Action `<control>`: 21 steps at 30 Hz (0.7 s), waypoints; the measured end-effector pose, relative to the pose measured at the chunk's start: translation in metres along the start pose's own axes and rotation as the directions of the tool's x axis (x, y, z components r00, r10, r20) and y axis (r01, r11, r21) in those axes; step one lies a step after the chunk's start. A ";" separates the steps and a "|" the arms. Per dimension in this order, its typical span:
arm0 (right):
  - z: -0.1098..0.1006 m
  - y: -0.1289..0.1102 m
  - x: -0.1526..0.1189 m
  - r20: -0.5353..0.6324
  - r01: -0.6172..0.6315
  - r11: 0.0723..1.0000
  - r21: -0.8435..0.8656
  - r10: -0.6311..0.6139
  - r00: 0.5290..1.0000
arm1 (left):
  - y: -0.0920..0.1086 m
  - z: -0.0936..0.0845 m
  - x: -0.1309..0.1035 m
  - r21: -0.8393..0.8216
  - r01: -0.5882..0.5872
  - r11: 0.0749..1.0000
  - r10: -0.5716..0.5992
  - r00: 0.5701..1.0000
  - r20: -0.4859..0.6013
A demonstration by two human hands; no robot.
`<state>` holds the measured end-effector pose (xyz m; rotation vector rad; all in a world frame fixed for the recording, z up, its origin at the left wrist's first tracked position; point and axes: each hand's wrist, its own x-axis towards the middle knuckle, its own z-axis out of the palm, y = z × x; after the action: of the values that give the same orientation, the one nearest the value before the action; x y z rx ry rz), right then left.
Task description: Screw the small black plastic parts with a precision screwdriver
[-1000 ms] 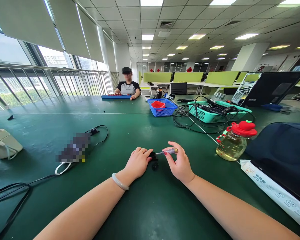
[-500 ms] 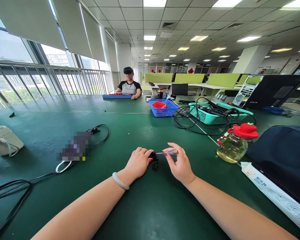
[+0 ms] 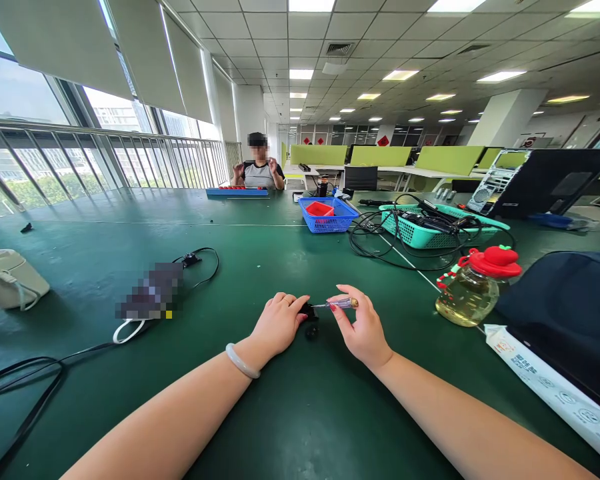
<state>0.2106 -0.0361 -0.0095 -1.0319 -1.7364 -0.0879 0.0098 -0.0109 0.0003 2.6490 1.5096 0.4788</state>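
My left hand [image 3: 279, 325], with a pale bangle at its wrist, holds a small black part [image 3: 309, 311] down on the green table [image 3: 280, 413]. My right hand [image 3: 363, 330] pinches the clear handle of a screwdriver [image 3: 341, 304]. The screwdriver lies nearly level, its shaft pointing left with the tip at the black part. Where the tip meets the part is too small to make out. A round black piece [image 3: 311, 332] rests just below the part, between my hands.
A blue basket [image 3: 330, 225] holds a red container. Cables spill around a teal basket [image 3: 415, 235]. On the right are a red-lidded bottle [image 3: 467, 297] and a white box [image 3: 550, 387]; a pouch [image 3: 10, 280] lies left. Across the table sits a person [image 3: 259, 175] behind a blue tray [image 3: 237, 192].
The person across the table has raised both hands from the tabletop. My hands and the screwdriver stay nearly in place, and the view has shifted very slightly.
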 end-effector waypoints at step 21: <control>-0.002 -0.001 -0.002 -0.123 0.015 0.999 0.053 -0.009 0.992 | -0.002 -0.002 0.001 0.013 0.144 0.990 -0.140 0.977 -0.164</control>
<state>0.2112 -0.0391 -0.0102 -0.9579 -1.6255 -0.1096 0.0080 -0.0091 0.0016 2.5507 1.7457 0.6835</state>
